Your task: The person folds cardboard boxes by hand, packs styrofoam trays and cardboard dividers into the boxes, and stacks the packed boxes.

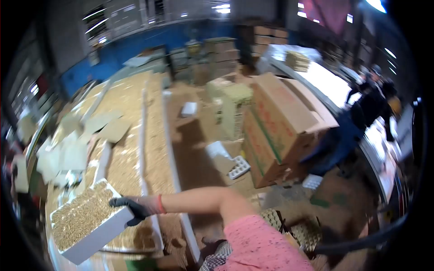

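Observation:
My right hand point(131, 210), in a dark glove with a red band at the wrist, reaches across to the lower left. It grips the right end of a white box point(97, 237), thumb over the rim and fingers against the outer side. Small tan, stick-like pieces point(81, 217) fill the box, which is tilted in view. Under and beyond it stretches a long bed of similar tan pieces point(129, 167), split by pale strips point(142, 135). My left hand is out of sight.
Pale sheets point(70, 153) lie on the bed's left side. A large cardboard box point(280, 122) stands right of the aisle, beside a pale stack point(233, 106). White trays point(239, 167) lie on the floor. Another person point(366, 108) bends by a long table at right.

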`<action>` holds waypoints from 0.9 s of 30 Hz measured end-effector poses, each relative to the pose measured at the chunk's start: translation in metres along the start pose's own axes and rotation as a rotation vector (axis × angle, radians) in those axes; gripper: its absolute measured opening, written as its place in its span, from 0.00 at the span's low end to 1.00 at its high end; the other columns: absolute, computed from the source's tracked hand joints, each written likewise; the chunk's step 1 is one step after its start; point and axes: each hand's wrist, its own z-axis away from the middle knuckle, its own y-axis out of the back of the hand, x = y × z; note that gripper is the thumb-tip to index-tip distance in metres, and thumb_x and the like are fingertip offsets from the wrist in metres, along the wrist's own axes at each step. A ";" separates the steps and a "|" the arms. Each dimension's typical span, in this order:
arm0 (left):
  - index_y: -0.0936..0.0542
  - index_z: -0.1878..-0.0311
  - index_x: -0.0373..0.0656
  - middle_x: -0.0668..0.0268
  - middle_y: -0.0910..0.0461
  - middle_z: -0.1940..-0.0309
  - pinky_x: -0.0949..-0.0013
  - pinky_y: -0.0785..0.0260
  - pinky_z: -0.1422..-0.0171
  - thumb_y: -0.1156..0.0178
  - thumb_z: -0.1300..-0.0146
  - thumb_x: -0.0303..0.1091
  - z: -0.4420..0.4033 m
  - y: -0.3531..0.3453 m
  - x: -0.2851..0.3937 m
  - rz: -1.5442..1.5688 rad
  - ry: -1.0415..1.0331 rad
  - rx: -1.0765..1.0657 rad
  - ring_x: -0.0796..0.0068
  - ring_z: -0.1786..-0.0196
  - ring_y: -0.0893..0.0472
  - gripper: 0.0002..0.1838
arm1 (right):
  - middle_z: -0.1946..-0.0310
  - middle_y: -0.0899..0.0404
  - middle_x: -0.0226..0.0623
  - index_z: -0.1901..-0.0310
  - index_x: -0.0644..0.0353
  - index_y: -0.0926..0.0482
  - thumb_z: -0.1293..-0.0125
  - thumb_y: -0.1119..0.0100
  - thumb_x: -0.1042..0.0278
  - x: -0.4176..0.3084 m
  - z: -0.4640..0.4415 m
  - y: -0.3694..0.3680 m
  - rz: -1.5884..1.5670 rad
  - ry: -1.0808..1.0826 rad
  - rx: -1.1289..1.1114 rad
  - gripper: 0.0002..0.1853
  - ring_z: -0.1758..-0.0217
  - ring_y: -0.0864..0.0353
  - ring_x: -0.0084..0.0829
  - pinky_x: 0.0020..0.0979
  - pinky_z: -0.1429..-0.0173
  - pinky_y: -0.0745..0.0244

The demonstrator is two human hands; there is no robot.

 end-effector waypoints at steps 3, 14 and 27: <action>0.31 0.36 0.41 0.58 0.28 0.41 0.71 0.36 0.38 0.47 0.40 0.45 0.050 0.056 -0.017 0.011 0.061 0.113 0.71 0.41 0.28 0.29 | 0.35 0.34 0.39 0.29 0.52 0.41 0.37 0.39 0.49 -0.054 -0.060 -0.031 -0.448 -0.310 -0.152 0.38 0.48 0.22 0.28 0.28 0.49 0.21; 0.25 0.45 0.34 0.61 0.26 0.44 0.77 0.32 0.48 0.48 0.46 0.27 0.170 0.136 0.008 -0.284 0.039 0.409 0.72 0.47 0.26 0.23 | 0.58 0.24 0.38 0.38 0.58 0.31 0.35 0.42 0.47 -0.101 -0.126 -0.189 -0.678 -0.996 -0.936 0.30 0.61 0.23 0.34 0.33 0.57 0.21; 0.21 0.55 0.35 0.64 0.22 0.60 0.73 0.30 0.53 0.45 0.55 0.20 0.193 0.128 -0.016 0.243 0.521 0.599 0.69 0.56 0.23 0.20 | 0.63 0.16 0.36 0.66 0.51 0.16 0.36 0.50 0.42 -0.091 -0.135 -0.271 0.559 0.679 -1.079 0.21 0.61 0.16 0.41 0.48 0.60 0.23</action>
